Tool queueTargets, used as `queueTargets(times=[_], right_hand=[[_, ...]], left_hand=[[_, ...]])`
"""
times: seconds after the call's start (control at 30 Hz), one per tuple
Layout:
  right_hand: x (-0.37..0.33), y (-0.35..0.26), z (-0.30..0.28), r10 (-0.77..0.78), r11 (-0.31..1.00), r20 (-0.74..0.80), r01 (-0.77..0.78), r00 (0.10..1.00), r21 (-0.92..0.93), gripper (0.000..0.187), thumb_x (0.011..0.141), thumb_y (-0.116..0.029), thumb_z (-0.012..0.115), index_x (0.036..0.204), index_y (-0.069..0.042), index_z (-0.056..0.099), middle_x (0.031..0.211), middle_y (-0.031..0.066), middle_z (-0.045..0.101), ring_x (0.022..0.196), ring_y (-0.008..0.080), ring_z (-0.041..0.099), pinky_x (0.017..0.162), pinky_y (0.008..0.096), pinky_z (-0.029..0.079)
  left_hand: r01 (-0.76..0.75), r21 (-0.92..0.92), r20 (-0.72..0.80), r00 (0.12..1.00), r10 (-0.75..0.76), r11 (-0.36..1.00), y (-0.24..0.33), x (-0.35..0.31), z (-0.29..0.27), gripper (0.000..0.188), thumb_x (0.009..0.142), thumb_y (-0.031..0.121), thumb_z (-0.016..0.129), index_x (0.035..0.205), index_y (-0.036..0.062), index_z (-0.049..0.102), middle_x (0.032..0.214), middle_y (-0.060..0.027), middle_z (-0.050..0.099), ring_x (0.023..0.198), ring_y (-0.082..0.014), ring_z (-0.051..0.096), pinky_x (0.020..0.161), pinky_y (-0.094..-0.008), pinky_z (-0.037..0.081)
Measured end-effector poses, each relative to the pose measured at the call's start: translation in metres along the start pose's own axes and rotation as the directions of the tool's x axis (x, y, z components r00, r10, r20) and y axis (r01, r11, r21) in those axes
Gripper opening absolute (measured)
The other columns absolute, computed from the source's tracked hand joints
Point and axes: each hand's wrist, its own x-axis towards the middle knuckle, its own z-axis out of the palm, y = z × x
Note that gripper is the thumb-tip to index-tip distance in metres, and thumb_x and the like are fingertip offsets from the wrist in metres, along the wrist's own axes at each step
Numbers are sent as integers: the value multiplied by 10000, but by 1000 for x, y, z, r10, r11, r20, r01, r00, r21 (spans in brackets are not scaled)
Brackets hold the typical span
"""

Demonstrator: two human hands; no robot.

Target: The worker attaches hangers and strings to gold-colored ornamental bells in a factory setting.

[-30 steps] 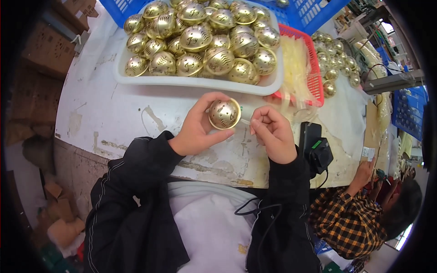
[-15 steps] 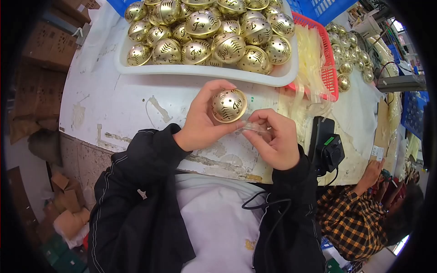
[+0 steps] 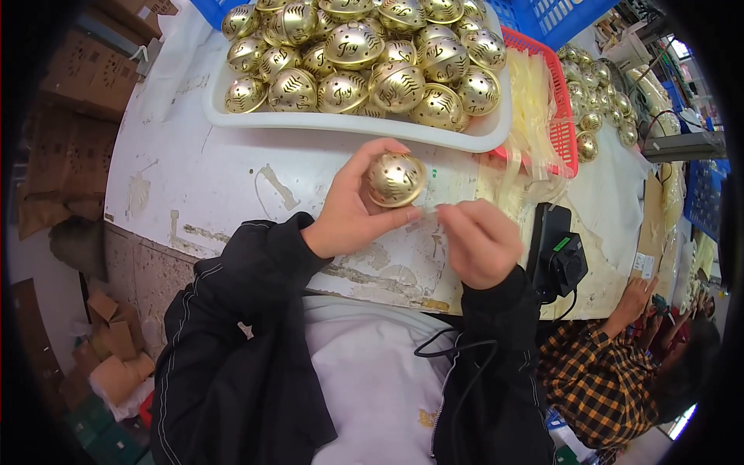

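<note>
A gold metal ball ornament (image 3: 396,180), with small star-shaped holes, dark lettering and a raised rim, sits in my left hand (image 3: 349,209). The fingers wrap behind it and the thumb stretches out below it toward the right. My right hand (image 3: 484,240) is held a little to the right, apart from the ball, its fingers curled and pinched together. Whatever the pinch may hold is too faint and blurred to make out. Beyond both hands stands a white plastic tray (image 3: 349,130), heaped with similar gold balls (image 3: 354,46).
A red basket (image 3: 564,116) holds pale translucent strips (image 3: 527,108), some hanging over its edge. A black device (image 3: 564,260) with a cable stands right of my right hand. More gold balls (image 3: 593,93) lie farther right. A person in a checked shirt (image 3: 601,380) works at lower right.
My right hand has drawn away from the left, and the clear strip between the hands no longer shows plainly. The ball has turned slightly in my left hand.
</note>
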Motion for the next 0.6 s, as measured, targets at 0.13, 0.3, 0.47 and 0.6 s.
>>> queueTargets(times=[0.13, 0.3, 0.47, 0.6], right_hand=[[3, -5, -2, 220, 974, -255, -198, 942, 108, 198, 763, 122, 731, 942, 41, 704, 792, 127, 652, 645, 214, 635, 582, 267, 498], [1, 3, 8, -16, 1000, -257, 15, 966, -7, 345, 629, 133, 683, 963, 53, 713, 737, 92, 602, 556, 217, 572, 494, 302, 459], [-2, -2, 7, -10, 998, -180, -1, 984, -62, 281, 698, 141, 728, 960, 39, 732, 721, 96, 640, 541, 196, 578, 472, 289, 433], [-1, -4, 10, -63, 995, -197, 47, 978, -87, 292, 674, 138, 731, 951, 45, 734, 698, 85, 632, 517, 196, 563, 453, 298, 422]], left_hand=[[-4, -193, 94, 995, 22, 981, 4, -1, 6, 651, 825, -89, 723, 1394, 31, 429, 1261, -51, 498, 1196, -140, 530, 981, -289, 484], [-112, -48, 147, 982, 118, 993, -3, 2, 5, 606, 852, -91, 684, 1409, 8, 466, 1315, -82, 468, 1222, -172, 527, 1005, -306, 498], [-165, 90, 159, 976, 149, 982, -5, 0, 4, 614, 812, -129, 694, 1386, -39, 495, 1382, -137, 446, 1285, -210, 461, 1069, -338, 393], [-149, 141, 153, 980, 127, 979, -4, -2, 4, 617, 804, -134, 703, 1383, -30, 515, 1405, -137, 413, 1275, -218, 489, 1041, -331, 449]])
